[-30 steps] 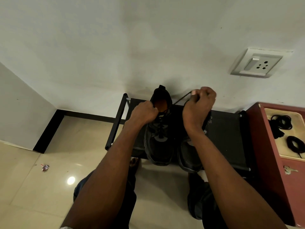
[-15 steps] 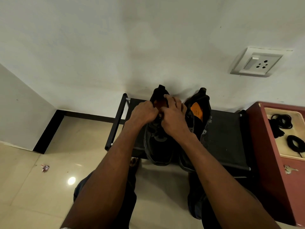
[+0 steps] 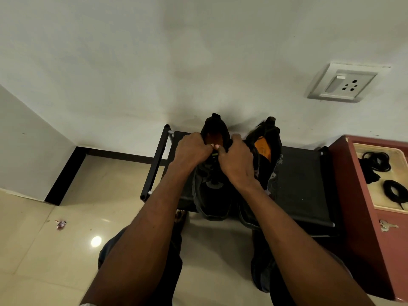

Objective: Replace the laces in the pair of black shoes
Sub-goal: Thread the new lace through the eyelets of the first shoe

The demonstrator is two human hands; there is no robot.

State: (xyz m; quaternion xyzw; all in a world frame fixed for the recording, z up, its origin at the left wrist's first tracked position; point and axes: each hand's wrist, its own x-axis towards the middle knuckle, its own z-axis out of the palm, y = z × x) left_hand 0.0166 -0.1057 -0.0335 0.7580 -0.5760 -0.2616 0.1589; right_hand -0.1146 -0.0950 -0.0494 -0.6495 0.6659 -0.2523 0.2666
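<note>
Two black shoes with orange insoles stand side by side on a low black rack (image 3: 304,180), heels toward the wall. My left hand (image 3: 191,151) and my right hand (image 3: 237,161) sit together over the throat of the left shoe (image 3: 213,202), fingers curled, thumbs nearly touching. They seem to pinch the black lace at the top eyelets; the lace itself is mostly hidden under the fingers. The right shoe (image 3: 263,146) stands free beside my right hand.
A red cabinet (image 3: 362,217) on the right carries a cream tray (image 3: 364,175) with two coiled black laces (image 3: 375,162). A key (image 3: 387,225) lies on the cabinet. A socket (image 3: 344,83) is on the wall. Tiled floor and a small wrapper (image 3: 60,224) lie to the left.
A second ago my right hand held a lace end pulled up and to the right. It has come back down to the left shoe, and both hands now meet over its tongue.
</note>
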